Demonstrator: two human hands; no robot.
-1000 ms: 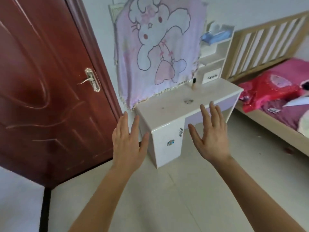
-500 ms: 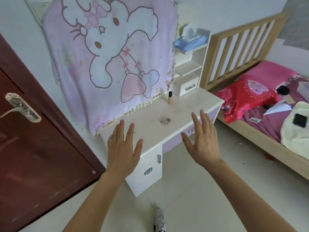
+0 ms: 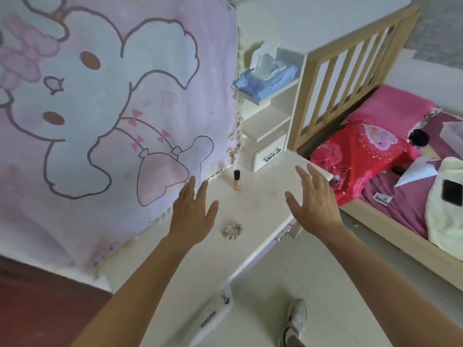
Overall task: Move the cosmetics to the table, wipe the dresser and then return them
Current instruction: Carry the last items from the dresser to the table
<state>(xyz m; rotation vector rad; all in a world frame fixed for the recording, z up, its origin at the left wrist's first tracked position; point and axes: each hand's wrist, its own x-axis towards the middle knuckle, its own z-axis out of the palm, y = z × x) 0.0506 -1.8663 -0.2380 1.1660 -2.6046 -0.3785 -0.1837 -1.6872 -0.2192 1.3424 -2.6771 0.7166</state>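
Note:
A white dresser (image 3: 260,204) stands against the wall with a dusty top. On it a small beige cosmetic bottle with a black cap (image 3: 237,180) stands upright near the back. A beaded hair tie (image 3: 232,231) lies nearer the front edge. My left hand (image 3: 193,214) hovers over the dresser top, fingers straight, left of the hair tie and short of the bottle. My right hand (image 3: 313,201) is raised over the dresser's right part, fingers spread and holding nothing.
A pink cartoon cloth (image 3: 100,121) hangs behind the dresser. A small shelf unit (image 3: 269,136) at the back right carries a blue wipes pack (image 3: 268,81). A wooden bed (image 3: 375,171) with red and pink bedding lies to the right. A dark red door (image 3: 37,309) is at lower left.
The view has closed in on the dresser. Both open hands now reach over its top, where before they were in front of it.

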